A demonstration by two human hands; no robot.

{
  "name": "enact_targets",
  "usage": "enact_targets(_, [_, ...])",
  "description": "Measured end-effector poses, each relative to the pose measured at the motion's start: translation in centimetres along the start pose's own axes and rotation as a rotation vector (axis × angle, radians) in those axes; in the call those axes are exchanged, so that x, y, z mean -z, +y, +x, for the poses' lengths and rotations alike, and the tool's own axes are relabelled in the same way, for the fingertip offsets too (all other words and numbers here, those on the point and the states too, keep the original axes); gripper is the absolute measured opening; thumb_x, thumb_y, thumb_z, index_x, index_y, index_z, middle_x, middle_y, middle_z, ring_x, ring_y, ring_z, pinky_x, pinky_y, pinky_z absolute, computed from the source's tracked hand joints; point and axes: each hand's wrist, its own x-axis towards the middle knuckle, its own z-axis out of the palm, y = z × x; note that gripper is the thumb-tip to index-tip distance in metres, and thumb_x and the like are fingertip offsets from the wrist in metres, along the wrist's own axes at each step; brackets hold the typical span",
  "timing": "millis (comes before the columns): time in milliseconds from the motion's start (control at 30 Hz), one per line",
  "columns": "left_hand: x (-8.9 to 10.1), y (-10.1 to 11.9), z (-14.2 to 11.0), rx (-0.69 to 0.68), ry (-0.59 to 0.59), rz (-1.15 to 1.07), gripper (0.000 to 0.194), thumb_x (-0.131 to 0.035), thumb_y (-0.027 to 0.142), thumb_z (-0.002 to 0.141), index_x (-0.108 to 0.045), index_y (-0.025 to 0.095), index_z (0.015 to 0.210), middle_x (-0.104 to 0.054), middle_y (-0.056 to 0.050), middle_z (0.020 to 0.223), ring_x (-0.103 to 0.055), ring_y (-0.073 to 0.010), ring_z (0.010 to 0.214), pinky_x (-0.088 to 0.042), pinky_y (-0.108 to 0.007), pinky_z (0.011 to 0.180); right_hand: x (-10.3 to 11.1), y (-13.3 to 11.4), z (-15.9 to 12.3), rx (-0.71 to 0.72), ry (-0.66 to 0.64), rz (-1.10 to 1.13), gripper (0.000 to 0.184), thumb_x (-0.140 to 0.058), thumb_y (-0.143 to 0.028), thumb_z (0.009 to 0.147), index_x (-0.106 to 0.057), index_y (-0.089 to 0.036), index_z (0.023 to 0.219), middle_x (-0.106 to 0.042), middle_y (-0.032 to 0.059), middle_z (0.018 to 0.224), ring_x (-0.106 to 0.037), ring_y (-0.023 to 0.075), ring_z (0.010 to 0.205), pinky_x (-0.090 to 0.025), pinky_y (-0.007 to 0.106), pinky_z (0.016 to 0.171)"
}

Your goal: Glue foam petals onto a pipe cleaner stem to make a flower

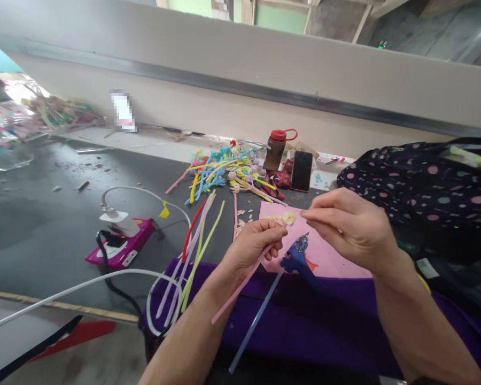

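Observation:
My left hand (260, 240) is closed round a pink pipe cleaner (240, 289), whose long end hangs down toward my forearm. Above those fingers shows a small pale-yellow flower (288, 218), seemingly at the top of the stem. Close to the flower's right side, my right hand (348, 224) is pinched, thumb against fingers; anything between the tips is too small to make out. Below the flower, a blue glue gun (299, 259) rests on a pink sheet (344, 259), with a long translucent glue stick (256, 321) trailing from its back.
Left of my arm lie loose pipe cleaners (200, 240) and a magenta power strip (124, 248) with cables. Further back are a colourful heap of pipe-cleaner pieces (224, 171), a brown bottle (275, 152) and a phone (301, 171). A dark patterned bag (417, 184) stands at right.

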Motion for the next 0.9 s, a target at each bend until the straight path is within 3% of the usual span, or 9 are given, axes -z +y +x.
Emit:
enact_targets(100, [0.0, 0.2, -0.3, -0.025, -0.009, -0.086, 0.021, -0.067, 0.030, 0.066, -0.055, 0.014, 0.067, -0.057, 0.002, 0.052, -0.048, -0.0051, 0.040, -0.032, -0.016, 0.039, 0.2, -0.4, 0.0, -0.126, 0.098, 0.093, 0.016, -0.058, -0.019, 0.080, -0.065, -0.025, 0.094, -0.062, 0.0047, 0.089, -0.059, 0.0176, 0.078, -0.049, 0.031, 0.069])
enact_targets(167, [0.1, 0.4, -0.5, -0.027, -0.027, -0.132, 0.021, -0.068, 0.030, 0.066, -0.055, 0.014, 0.067, -0.057, 0.002, 0.051, -0.048, -0.0053, 0.040, -0.032, -0.016, 0.039, 0.0, -0.6, 0.1, -0.165, 0.094, 0.154, 0.014, -0.058, -0.020, 0.080, -0.066, -0.024, 0.092, -0.061, 0.0043, 0.087, -0.059, 0.0168, 0.077, -0.049, 0.030, 0.067])
enact_targets(300, [0.2, 0.4, -0.8, -0.027, -0.056, -0.170, 0.020, -0.066, 0.030, 0.068, -0.057, 0.013, 0.070, -0.057, 0.001, 0.052, -0.048, -0.0054, 0.040, -0.034, -0.016, 0.041, -0.7, -0.7, 0.3, -0.184, 0.051, 0.254, 0.015, -0.057, -0.019, 0.080, -0.066, -0.023, 0.092, -0.060, 0.0038, 0.085, -0.058, 0.0145, 0.075, -0.048, 0.026, 0.063])
enact_targets(733, [0.3, 0.4, -0.8, -0.059, -0.114, -0.194, 0.018, -0.063, 0.030, 0.071, -0.058, 0.012, 0.070, -0.054, 0.001, 0.049, -0.045, -0.0056, 0.037, -0.027, -0.016, 0.035, -1.3, -1.1, 0.2, -0.247, 0.122, 0.297, 0.014, -0.058, -0.017, 0.079, -0.067, -0.021, 0.089, -0.060, 0.0031, 0.084, -0.057, 0.0128, 0.071, -0.046, 0.024, 0.058])
enact_targets(900, [0.3, 0.6, -1.0, -0.117, -0.097, -0.283, 0.016, -0.065, 0.027, 0.069, -0.060, 0.012, 0.068, -0.057, -0.001, 0.059, -0.052, -0.0084, 0.052, -0.037, -0.017, 0.044, -1.6, -1.1, 0.3, -0.295, 0.135, 0.369, 0.013, -0.058, -0.019, 0.079, -0.068, -0.021, 0.088, -0.060, 0.0031, 0.085, -0.057, 0.0120, 0.069, -0.045, 0.023, 0.058])
